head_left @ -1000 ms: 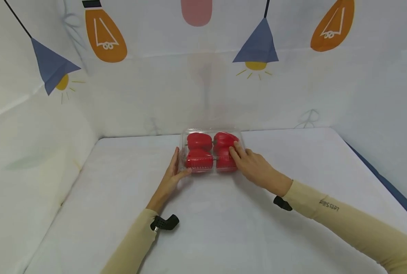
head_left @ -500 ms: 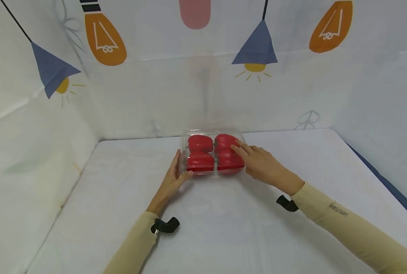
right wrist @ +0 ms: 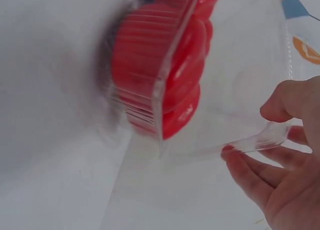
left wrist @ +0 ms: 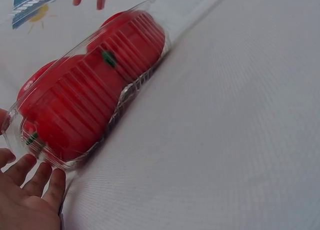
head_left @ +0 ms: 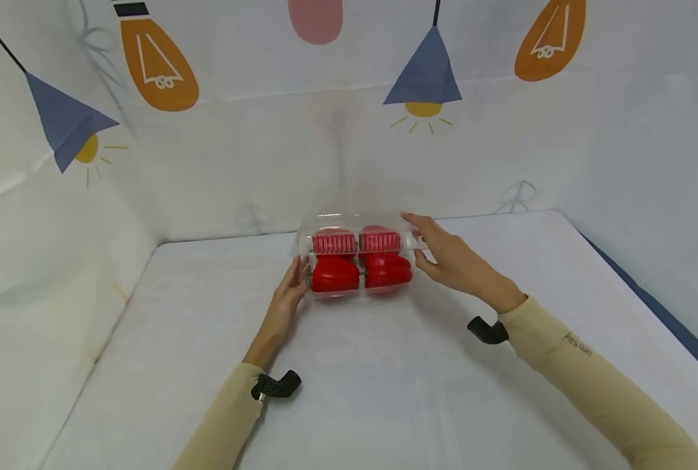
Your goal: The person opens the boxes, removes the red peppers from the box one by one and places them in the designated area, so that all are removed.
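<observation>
A clear plastic clamshell container (head_left: 333,295) stands on the table with several red bell peppers (head_left: 335,274) inside. Its hinged lid (right wrist: 240,105) is tilted up toward the back wall. My right hand (head_left: 457,261) pinches the lid's edge at the right, thumb on one side and fingers on the other, as the right wrist view shows. At the container's left side is my left hand (head_left: 281,307); its fairly straight fingers touch the plastic. In the left wrist view, green stems show on the peppers (left wrist: 75,105) through the ridged wall.
A white-covered table (head_left: 372,391) lies under everything. Close behind the container rises a white cloth wall (head_left: 255,150) printed with lamps and bulbs. A similar cloth wall (head_left: 49,261) bounds the left side. Each wrist carries a black device (head_left: 275,384).
My right hand has moved from the top of the closed container to the lid's right edge, and the lid has swung up and back. The left hand has stayed at the left side.
</observation>
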{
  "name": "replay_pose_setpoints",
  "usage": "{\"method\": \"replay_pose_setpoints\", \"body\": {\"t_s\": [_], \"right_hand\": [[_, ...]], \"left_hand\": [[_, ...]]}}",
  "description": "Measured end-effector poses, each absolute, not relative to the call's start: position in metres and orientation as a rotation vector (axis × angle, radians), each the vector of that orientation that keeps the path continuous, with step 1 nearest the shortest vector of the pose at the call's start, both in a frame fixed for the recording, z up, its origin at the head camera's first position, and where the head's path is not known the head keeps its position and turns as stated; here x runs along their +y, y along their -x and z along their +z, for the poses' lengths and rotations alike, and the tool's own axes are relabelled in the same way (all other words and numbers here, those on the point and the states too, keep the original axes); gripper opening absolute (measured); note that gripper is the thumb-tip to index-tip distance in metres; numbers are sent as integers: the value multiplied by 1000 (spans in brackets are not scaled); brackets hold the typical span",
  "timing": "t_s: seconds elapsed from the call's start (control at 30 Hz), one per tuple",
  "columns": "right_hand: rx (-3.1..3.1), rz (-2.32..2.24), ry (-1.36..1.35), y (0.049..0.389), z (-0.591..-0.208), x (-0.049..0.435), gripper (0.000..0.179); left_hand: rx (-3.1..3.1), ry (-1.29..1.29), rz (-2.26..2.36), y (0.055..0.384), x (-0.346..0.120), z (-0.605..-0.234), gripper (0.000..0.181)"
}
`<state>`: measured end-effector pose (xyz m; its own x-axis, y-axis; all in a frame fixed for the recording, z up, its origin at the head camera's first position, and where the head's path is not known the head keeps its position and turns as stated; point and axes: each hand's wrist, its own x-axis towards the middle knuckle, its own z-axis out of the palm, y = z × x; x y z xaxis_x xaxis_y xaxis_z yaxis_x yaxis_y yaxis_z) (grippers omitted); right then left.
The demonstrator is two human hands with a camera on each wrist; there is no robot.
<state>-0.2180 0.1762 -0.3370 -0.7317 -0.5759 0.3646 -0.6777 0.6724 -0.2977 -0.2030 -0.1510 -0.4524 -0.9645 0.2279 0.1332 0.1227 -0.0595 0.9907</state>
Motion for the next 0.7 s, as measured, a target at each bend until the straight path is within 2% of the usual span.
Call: {"method": "replay_pose_setpoints", "body": {"t_s": [0.17, 0.47, 0.7], "right_hand": [[-2571, 792, -986, 227, -329, 177, 65], [-2536, 1035, -936, 247, -322, 174, 63], [-2517, 1347, -816, 263, -317, 179, 46]], "left_hand": [[2136, -472, 2188, 202, -153, -450, 63], [2187, -456, 2150, 199, -157, -452, 64], [2171, -511, 2162, 201, -154, -452, 65]]}}
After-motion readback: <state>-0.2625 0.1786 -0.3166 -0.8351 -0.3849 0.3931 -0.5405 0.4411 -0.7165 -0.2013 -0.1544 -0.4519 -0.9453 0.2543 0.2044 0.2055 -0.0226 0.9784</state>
